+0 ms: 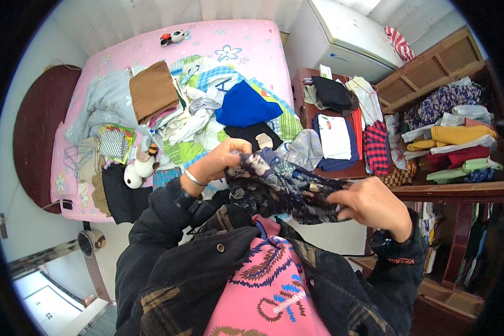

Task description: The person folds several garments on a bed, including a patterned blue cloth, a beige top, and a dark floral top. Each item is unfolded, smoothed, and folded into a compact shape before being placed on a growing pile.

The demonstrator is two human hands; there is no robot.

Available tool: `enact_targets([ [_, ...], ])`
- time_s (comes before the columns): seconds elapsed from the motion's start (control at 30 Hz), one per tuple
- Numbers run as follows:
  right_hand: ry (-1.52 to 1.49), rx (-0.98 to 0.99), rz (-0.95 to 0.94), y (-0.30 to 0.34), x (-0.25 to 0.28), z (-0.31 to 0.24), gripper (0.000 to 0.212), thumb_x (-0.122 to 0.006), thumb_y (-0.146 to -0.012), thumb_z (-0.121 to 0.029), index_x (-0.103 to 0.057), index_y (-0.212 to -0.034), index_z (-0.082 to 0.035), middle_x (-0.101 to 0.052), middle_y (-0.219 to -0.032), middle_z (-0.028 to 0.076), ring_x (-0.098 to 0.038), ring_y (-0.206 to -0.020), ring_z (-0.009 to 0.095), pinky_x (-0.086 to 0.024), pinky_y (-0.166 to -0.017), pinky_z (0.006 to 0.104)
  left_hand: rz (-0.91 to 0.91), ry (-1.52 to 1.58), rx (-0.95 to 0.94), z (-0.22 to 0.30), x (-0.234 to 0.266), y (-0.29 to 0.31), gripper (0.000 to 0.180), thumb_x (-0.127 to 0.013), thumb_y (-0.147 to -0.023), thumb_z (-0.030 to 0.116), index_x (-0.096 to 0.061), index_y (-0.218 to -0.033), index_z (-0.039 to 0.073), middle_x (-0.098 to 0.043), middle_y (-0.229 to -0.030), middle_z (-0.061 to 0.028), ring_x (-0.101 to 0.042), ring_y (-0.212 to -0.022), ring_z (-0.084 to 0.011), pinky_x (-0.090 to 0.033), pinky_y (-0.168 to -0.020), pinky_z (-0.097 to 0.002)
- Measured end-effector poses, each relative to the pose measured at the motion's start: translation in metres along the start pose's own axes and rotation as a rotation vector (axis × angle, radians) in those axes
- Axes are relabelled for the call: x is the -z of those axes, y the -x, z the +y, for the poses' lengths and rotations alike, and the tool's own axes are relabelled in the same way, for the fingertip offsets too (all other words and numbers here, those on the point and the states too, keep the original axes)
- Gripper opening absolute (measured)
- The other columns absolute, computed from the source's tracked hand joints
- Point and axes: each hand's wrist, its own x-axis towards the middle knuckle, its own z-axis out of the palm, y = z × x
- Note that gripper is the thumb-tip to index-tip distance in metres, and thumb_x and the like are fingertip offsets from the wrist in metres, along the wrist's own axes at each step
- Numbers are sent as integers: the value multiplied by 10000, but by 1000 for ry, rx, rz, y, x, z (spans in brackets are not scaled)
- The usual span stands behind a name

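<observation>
Between my two hands a dark floral-patterned piece of thin cloth [285, 187] is stretched out in front of my chest. My left hand [218, 162] pinches its upper left end, and a bracelet shows on that wrist. Its right end is gripped by my right hand [372, 204], fingers closed over the edge. What kind of garment it is I cannot tell. Just beyond the cloth, on the bed, lie a black garment [238, 134] and a folded blue cloth [249, 106]. A grey silky cloth [305, 150] lies past its middle.
A pink flowered bed [112, 53] holds heaped clothes, a brown folded cloth [153, 92] and a white plush toy [141, 171]. To the right, folded clothes, among them a white one [335, 137], lie on a dark red surface. Beyond stands an open wooden cabinet [459, 193] stuffed with clothes, beside a white chest freezer [341, 42].
</observation>
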Motion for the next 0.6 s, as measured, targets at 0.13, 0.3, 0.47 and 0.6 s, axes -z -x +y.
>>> enact_targets([
  [0.13, 192, -94, 80, -12, -35, 19, 126, -669, -675, -126, -599, -744, -47, -582, -592, 119, -606, -617, 302, -456, -550, 394, 89, -361, 43, 40, -21, 17, 282, -784, -694, 203, -580, -808, 44, -578, -750, 9, -522, -668, -43, -414, -569, -178],
  [0.3, 229, -92, 225, -22, -57, 37, 78, -612, -703, -101, -566, -689, -39, -588, -611, 116, -599, -602, 301, -455, -540, 386, 158, -1075, -151, 75, -51, 25, 407, -786, -604, 131, -655, -976, 29, -633, -830, -16, -547, -746, -76, -440, -694, -229],
  [0.47, 223, -31, 377, -33, -51, 49, 65, -621, -706, -94, -579, -724, -48, -596, -644, 105, -609, -628, 297, -462, -545, 383, 391, -1184, 110, 102, -65, 17, 266, -704, -755, 152, -664, -935, -40, -658, -683, -36, -579, -625, -74, -466, -605, -248],
  [0.6, 177, 1, 532, -49, -43, 63, 169, -640, -700, -106, -546, -838, -78, -606, -672, 114, -619, -652, 314, -473, -577, 415, 304, -546, -165, 129, -82, 33, 131, -642, -795, 76, -680, -876, -20, -668, -797, -49, -598, -674, -95, -463, -611, -209],
])
